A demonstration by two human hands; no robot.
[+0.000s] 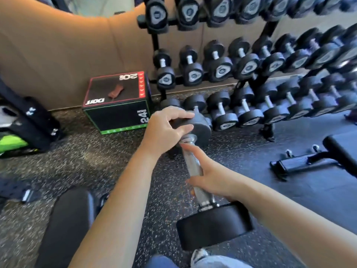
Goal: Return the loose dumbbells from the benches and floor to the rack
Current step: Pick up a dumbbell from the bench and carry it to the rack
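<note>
Mid-task. One loose dumbbell (200, 193) is in hand and not yet racked. It points away from the person, toward the left end of the rack's bottom tier.

Nearest is the near head (214, 227), black, just above the knees at the frame bottom. No hand is on it.

Next out, the right hand (212, 176) grasps the knurled handle (190, 161) around its middle. The fingers wrap under the bar and one finger is stretched forward along it toward the far collar.

Further on, the left hand (166, 128) is clamped over the top rim of the far head (201, 128), fingers curled down its face. So the dumbbell is held at two places, with the bar running between the hands and the near head hanging free behind the right hand. The far head sits lower than the near one. Cannot tell if it touches the speckled floor (108, 161).

Just beyond the far head is the rack (154, 40), three tiers of racked dumbbells (222, 111), nearly all slots filled. The far head is right at the bottom tier's left end, but whether a free slot lies behind it is hidden.

Left of the rack stands a plyo box (116, 111). To the right, part of a bench (340, 149), with nothing loose visible on it.

Judgement: most of the job looks done. What's left is seating this one, and no other loose dumbbell shows in view.
</note>
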